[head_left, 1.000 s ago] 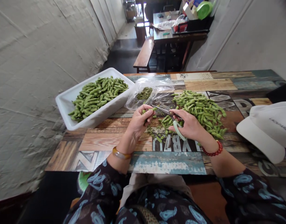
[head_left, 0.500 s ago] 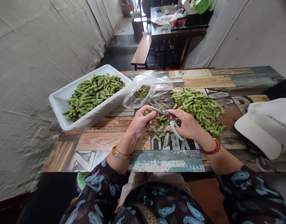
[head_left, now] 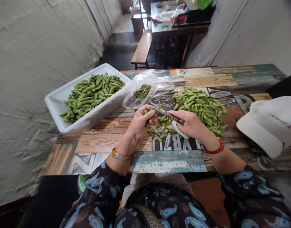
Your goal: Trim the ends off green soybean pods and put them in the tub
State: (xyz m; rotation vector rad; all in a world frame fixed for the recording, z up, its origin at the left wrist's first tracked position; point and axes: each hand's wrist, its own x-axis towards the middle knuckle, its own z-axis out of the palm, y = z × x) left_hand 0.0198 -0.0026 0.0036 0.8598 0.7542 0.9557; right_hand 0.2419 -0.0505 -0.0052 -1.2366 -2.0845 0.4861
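My left hand [head_left: 141,120] is closed around a green edamame pod [head_left: 146,111], mostly covered by the fingers. In my right hand [head_left: 189,123] is a pair of scissors [head_left: 180,129] with pale green handles; the blades look parted and their tips reach the fingers of my left hand. Beyond my right hand lies a heap of edamame pods [head_left: 199,106]. Small trimmings and a few pods [head_left: 159,138] are scattered on the table beneath both hands. Behind them, a clear plastic bag [head_left: 131,98] holds dark green clippings [head_left: 143,91].
A white tub [head_left: 105,117] filled with pods [head_left: 92,95] stands at the left by the wall. To the right rests a white cap [head_left: 266,118] on the patterned table [head_left: 169,161]. Farther back are a wooden bench [head_left: 143,47] and another table [head_left: 178,30].
The view has shifted slightly. The scissor blades look more widely parted now, while both hands keep nearly the same places over the table.
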